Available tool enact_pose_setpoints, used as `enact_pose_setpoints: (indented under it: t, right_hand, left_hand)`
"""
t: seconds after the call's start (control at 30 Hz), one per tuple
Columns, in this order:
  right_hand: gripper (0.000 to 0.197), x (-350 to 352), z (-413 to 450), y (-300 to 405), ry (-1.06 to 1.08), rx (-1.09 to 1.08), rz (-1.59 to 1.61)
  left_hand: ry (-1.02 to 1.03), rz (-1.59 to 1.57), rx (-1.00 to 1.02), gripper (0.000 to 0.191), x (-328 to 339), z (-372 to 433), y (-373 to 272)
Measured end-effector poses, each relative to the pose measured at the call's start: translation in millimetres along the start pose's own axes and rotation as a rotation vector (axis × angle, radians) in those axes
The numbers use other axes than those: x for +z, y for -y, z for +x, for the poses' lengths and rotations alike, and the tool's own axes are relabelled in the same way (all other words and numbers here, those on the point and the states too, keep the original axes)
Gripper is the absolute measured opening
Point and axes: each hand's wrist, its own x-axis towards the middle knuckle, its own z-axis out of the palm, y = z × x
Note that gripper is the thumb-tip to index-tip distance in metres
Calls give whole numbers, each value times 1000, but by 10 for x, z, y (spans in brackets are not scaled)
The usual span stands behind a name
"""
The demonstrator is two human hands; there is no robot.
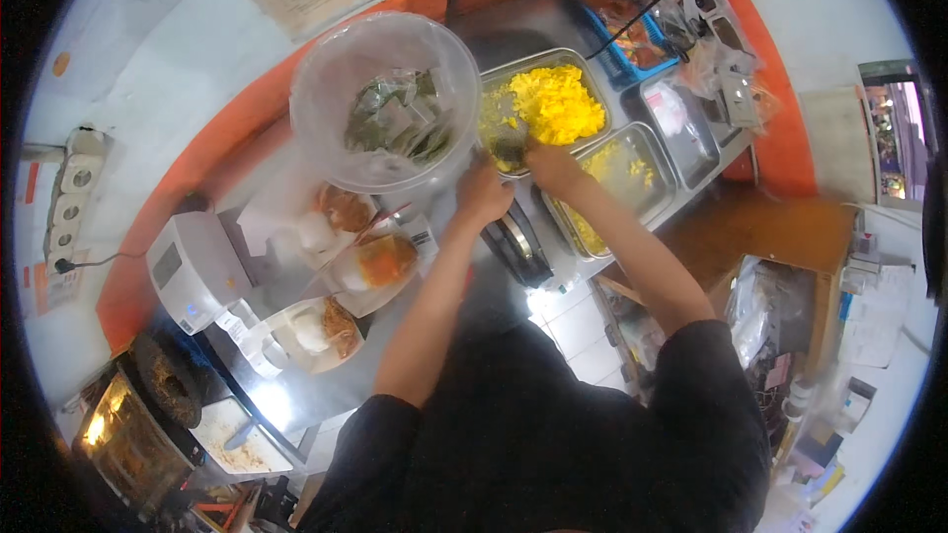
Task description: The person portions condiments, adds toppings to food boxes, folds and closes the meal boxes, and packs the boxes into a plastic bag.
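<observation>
My right hand [552,169] is at the near side of a steel tray [603,100] of crumbled yellow food [559,104], which looks like scrambled egg. Its fingers close around what seems to be a blurred grey utensil [509,146] dipped into the tray. My left hand [485,192] is curled at the same tray's near left corner, beside a large clear plastic tub [311,104]. Its fingertips are hidden, so a grip is unclear. Under my right forearm lies a second steel tray [663,185] with a translucent cover and yellow bits.
Paper food trays with white rice [309,331] and brown or orange toppings stand left, near a white label printer [196,270]. A black object with a metal band [518,240] lies between my forearms. A blue basket [629,74] and metal pan [700,155] are at right.
</observation>
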Motion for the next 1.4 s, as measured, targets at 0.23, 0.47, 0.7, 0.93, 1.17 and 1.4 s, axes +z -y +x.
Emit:
enact_pose_setpoints:
  t: [0.23, 0.47, 0.7, 0.93, 1.17, 1.4]
  right_hand:
    - [19, -247, 4, -244, 58, -190, 194]
    - [21, -84, 46, -521, 23, -186, 495]
    - [26, -200, -150, -81, 45, -150, 139]
    - [25, -363, -273, 55, -13, -179, 48]
    - [14, -339, 189, -385, 192, -376, 218]
    - [21, -102, 425, -577, 176, -350, 421]
  left_hand:
    - [11, 31, -40, 93, -56, -69, -91]
    - [-141, -53, 75, 92, 139, 30, 163]
    - [-82, -241, -18, 85, 81, -16, 210]
    - [-211, -334, 67, 55, 199, 104, 131]
    - [77, -295, 141, 44, -36, 276, 382]
    - [230, -242, 196, 42, -480, -162, 163]
